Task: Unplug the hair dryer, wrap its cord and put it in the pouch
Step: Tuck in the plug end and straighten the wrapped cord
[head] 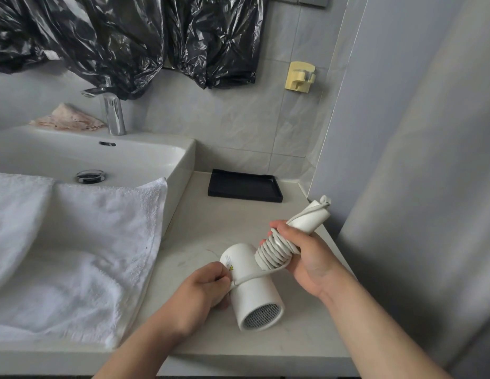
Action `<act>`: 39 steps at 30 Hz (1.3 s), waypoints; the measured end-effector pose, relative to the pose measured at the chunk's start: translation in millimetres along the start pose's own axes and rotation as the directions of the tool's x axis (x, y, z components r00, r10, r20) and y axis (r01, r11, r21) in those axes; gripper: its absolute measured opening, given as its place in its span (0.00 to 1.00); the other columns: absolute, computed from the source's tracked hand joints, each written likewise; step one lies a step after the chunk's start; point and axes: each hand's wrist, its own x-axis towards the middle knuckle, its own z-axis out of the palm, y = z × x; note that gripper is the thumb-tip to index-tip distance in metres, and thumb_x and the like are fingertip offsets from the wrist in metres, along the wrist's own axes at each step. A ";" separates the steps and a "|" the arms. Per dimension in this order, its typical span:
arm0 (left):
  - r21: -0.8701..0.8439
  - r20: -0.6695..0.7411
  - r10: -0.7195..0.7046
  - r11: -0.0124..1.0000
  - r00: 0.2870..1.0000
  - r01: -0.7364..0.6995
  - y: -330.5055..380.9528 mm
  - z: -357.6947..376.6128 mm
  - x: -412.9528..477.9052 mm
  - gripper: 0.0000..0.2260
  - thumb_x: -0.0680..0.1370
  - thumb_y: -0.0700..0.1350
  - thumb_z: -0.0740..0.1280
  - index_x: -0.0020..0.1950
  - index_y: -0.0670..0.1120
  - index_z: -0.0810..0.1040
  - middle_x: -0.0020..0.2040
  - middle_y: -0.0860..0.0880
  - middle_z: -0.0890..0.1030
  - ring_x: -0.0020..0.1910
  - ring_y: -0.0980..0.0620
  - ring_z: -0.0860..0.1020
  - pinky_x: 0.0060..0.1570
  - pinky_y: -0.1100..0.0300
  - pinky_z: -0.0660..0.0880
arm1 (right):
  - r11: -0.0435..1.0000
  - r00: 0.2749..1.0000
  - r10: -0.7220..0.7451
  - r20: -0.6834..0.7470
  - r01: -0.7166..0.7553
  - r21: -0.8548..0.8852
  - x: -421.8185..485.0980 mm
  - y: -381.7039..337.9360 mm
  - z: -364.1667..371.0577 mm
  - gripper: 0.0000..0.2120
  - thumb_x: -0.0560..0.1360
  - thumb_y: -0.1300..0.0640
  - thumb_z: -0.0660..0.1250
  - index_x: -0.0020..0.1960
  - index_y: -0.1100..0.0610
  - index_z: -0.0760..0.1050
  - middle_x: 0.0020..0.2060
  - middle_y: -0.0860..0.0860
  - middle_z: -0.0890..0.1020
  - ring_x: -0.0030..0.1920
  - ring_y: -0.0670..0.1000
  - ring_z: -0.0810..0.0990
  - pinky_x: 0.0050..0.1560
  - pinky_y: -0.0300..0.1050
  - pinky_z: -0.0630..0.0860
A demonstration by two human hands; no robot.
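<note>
A white hair dryer (252, 288) is held just above the pale counter (293, 340), its grille end facing me. Its white cord (274, 251) is coiled in several turns around the handle. My right hand (309, 258) grips the handle over the coils. A loose stretch of cord runs from the coils across the barrel to my left hand (203, 291), which pinches it beside the dryer's barrel. The plug end is hidden in my left hand. No pouch is in view.
A white sink (145, 154) with a chrome tap (112, 113) sits at left, a white towel (82, 242) draped over its front. A black tray (245, 186) lies at the counter's back. A yellow wall holder (300, 76) hangs above. A grey wall closes the right side.
</note>
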 end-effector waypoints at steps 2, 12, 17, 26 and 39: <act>0.036 -0.023 0.023 0.999 0.999 -0.022 2.2 2.4 3.1 0.09 0.70 0.52 0.65 0.34 0.48 0.72 0.28 0.54 0.70 0.30 0.55 0.68 0.36 0.62 0.66 | 0.999 1.000 -0.009 -0.006 0.008 -0.044 -0.3 -0.1 -1.8 0.11 0.65 0.54 0.73 0.45 0.57 0.79 0.38 0.52 0.80 0.43 0.53 0.79 0.47 0.49 0.77; 0.126 0.001 -0.012 0.992 1.000 0.012 -1.5 0.0 4.6 0.27 0.69 0.65 0.67 0.37 0.39 0.72 0.33 0.47 0.70 0.33 0.52 0.65 0.37 0.55 0.61 | 0.999 0.998 -0.020 -0.066 0.016 -0.052 -1.5 2.3 -12.1 0.11 0.66 0.53 0.75 0.42 0.55 0.77 0.38 0.52 0.80 0.40 0.51 0.80 0.42 0.48 0.78; 0.182 0.054 -0.009 0.983 0.999 -0.001 -3.2 -9.3 2.9 0.24 0.72 0.62 0.66 0.37 0.40 0.74 0.33 0.48 0.69 0.33 0.51 0.64 0.37 0.54 0.60 | 0.997 0.995 -0.037 -0.089 0.031 -0.064 -1.3 -0.5 -12.8 0.04 0.74 0.57 0.69 0.41 0.53 0.75 0.32 0.48 0.80 0.35 0.47 0.81 0.42 0.47 0.76; 0.178 0.121 -0.047 0.984 0.992 0.025 -0.9 -17.5 6.8 0.18 0.70 0.62 0.66 0.35 0.47 0.81 0.27 0.55 0.68 0.29 0.54 0.61 0.32 0.58 0.58 | 0.997 1.000 0.016 -0.020 -0.018 -0.070 2.5 -2.2 -21.3 0.07 0.64 0.55 0.71 0.40 0.57 0.79 0.34 0.50 0.81 0.37 0.49 0.79 0.38 0.43 0.76; 0.128 0.076 -0.041 0.991 0.996 0.031 -5.2 -8.2 8.1 0.19 0.73 0.58 0.66 0.35 0.43 0.78 0.30 0.53 0.73 0.33 0.51 0.65 0.36 0.57 0.60 | 0.995 0.999 -0.032 0.024 0.030 0.099 -1.0 16.7 -25.8 0.10 0.65 0.60 0.70 0.46 0.55 0.77 0.43 0.55 0.82 0.43 0.51 0.83 0.45 0.48 0.79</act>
